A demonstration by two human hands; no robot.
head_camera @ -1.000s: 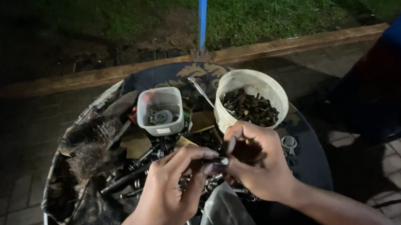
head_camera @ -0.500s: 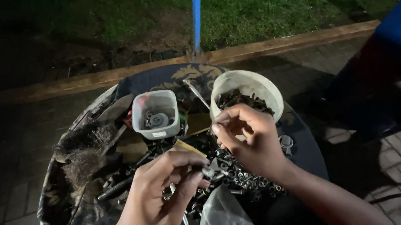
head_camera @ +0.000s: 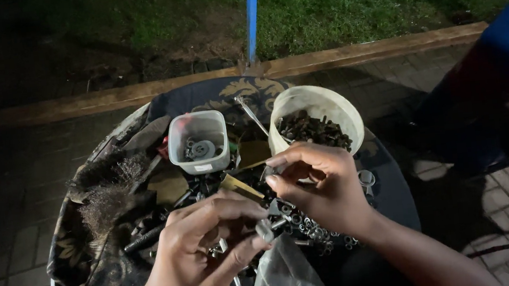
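Pinching what looks like a bolt [head_camera: 265, 229], the left hand [head_camera: 202, 249] works beside the right hand [head_camera: 322, 186], whose fingers pinch a small piece near a white tub [head_camera: 342, 111] of dark screws [head_camera: 310, 129].

One head-worn view looks steeply down from close above a round table [head_camera: 394, 210]; it faces forward toward a grass strip [head_camera: 347, 1] beyond; no second view shares the scene.

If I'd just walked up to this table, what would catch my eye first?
Probably the two hands at the front: the left hand pinches a small bolt, with the right hand close beside it. Beneath them lies a heap of nuts and bolts. Behind stand a round white tub of dark hardware and a small clear box.
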